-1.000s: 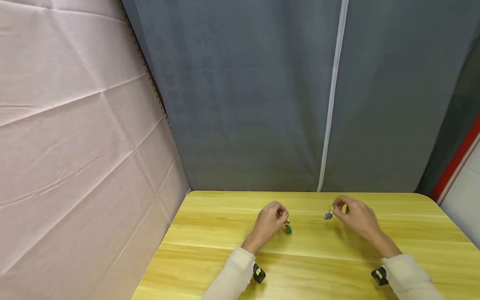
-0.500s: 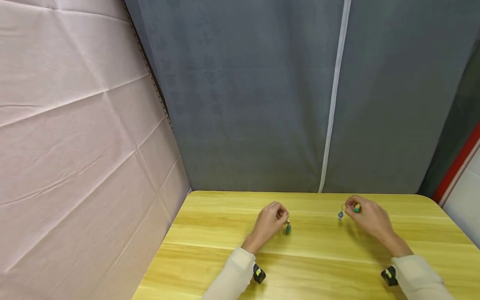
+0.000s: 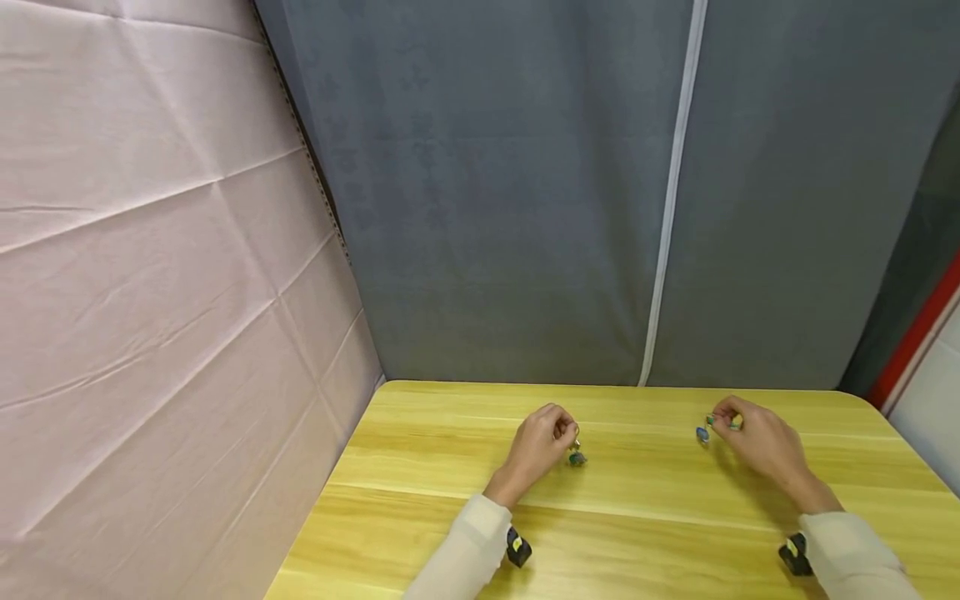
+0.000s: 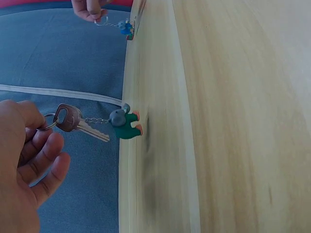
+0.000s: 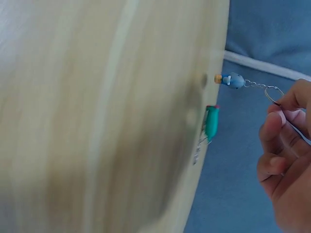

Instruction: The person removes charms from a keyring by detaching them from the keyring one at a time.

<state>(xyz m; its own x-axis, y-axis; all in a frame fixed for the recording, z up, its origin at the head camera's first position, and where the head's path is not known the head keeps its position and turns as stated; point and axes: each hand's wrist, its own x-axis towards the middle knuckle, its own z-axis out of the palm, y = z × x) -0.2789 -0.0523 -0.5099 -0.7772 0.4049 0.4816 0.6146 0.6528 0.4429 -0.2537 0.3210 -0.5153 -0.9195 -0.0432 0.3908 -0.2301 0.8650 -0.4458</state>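
And at five o'clock in the head view, a ring (image 4: 47, 128) is being pinched by the left hand (image 3: 531, 442), its thumb and forefinger being pressed together on the metal, its other fingers being curled loosely below! From that ring a key (image 4: 70, 119) is being hung, and beyond it, at three o'clock in the left wrist view, a green elephant figure (image 4: 125, 122) is being dangled on a chain just above the worktop (image 3: 615, 492)

Over to four o'clock, where a second ring (image 5: 274, 87) is being nipped between the thumb and fingers of the right hand (image 3: 761, 437); a blue figure (image 5: 233, 80) is being suspended from it, at the hand's nine o'clock, and no key is being seen there

At seven o'clock from that blue one in the right wrist view, another green figure (image 5: 212, 122) is apparently being borne by the worktop, chain trailing, and by no fingers is it being touched

So, progress: two figures are being held aloft, key and elephant are being carried together, while the third, it is being judged, is yet to be picked up
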